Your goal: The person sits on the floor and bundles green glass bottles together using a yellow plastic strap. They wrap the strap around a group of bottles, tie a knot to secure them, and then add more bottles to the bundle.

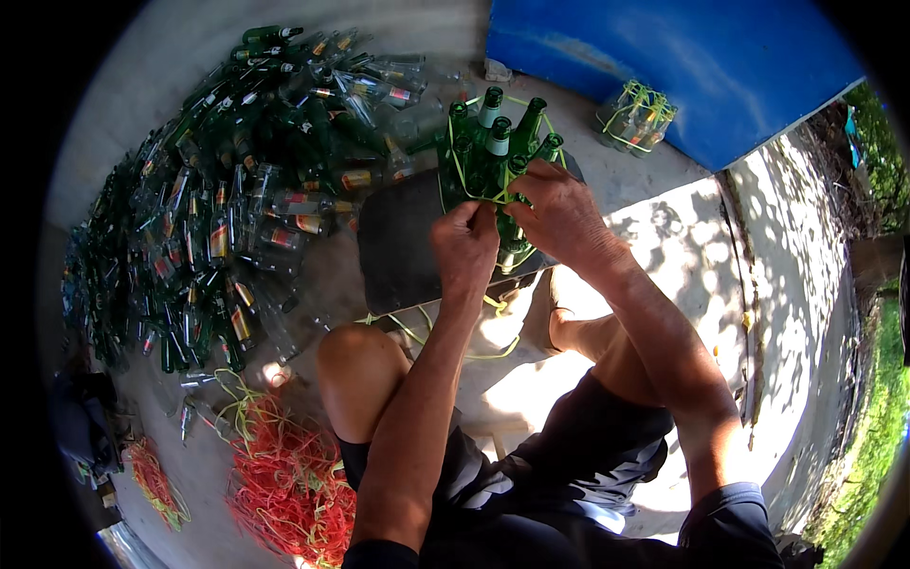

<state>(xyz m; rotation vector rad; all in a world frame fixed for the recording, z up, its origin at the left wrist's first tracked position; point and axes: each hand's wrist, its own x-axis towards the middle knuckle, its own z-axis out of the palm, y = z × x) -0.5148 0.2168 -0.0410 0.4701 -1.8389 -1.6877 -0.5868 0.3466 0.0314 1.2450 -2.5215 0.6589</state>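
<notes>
Several green glass bottles stand upright in a tight cluster on a dark board before me. A yellow-green plastic strap loops around the bottles and crosses their near side. My left hand pinches this strap between thumb and forefinger at the near side of the cluster. Close beside it, my right hand has bent fingers on the strap, next to a bottle's mouth. The right hand covers part of the nearest bottles. Below the board's near edge hangs or lies a loose length of strap.
A large heap of green and clear bottles fills the left side. Tangled red and yellow-green straps lie on the floor at lower left. A strapped bottle bundle stands by a blue panel.
</notes>
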